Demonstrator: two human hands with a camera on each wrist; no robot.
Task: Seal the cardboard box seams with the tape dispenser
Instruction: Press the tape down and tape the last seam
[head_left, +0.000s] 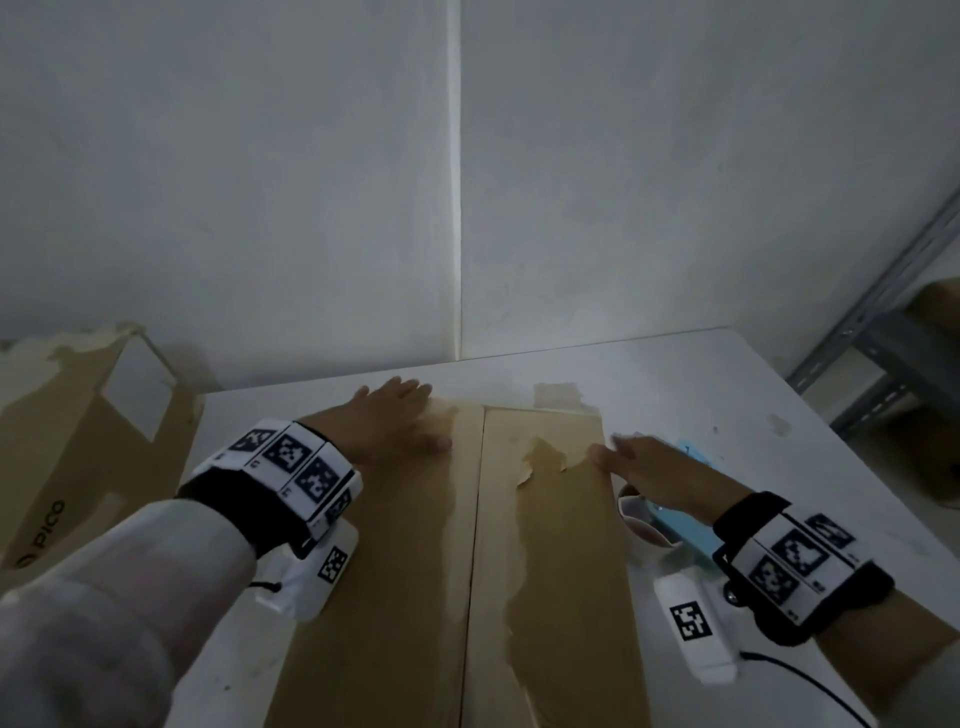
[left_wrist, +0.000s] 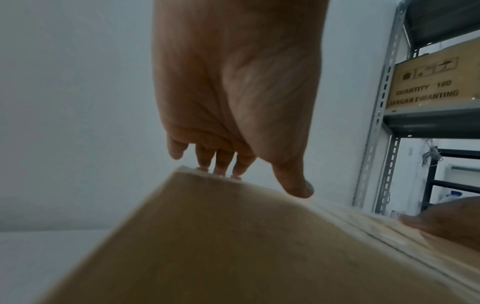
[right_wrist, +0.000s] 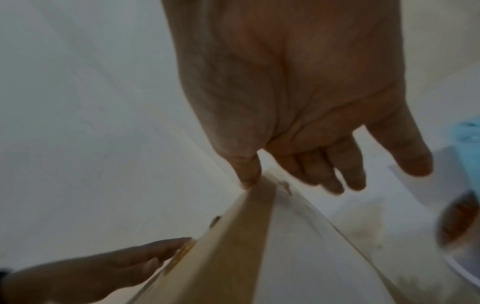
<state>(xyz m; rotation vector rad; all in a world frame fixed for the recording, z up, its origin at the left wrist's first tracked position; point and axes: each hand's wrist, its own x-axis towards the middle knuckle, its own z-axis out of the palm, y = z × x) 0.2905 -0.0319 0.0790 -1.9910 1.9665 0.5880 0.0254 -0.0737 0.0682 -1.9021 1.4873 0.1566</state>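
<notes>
Cardboard box lay on the white table, its two brown top flaps folded flat and meeting along a straight, unsealed centre seam that ran from near to far. Torn patches of paler paper and glossy streaks marked both flaps. The left hand rested palm-down with straight fingers on the far left corner of the left flap, fingertips at the far edge; it held nothing. The right hand hovered at the right edge of the right flap, fingers loosely extended and holding nothing, the thumb touching the box's rim in the right wrist view. The tape dispenser, light blue plastic with a roll on a brown core, lay on the table just right of the box, partly hidden beneath the right hand. A second, torn cardboard carton printed "PICO" stood at the far left. Grey perforated metal shelving stood at the far right.
</notes>
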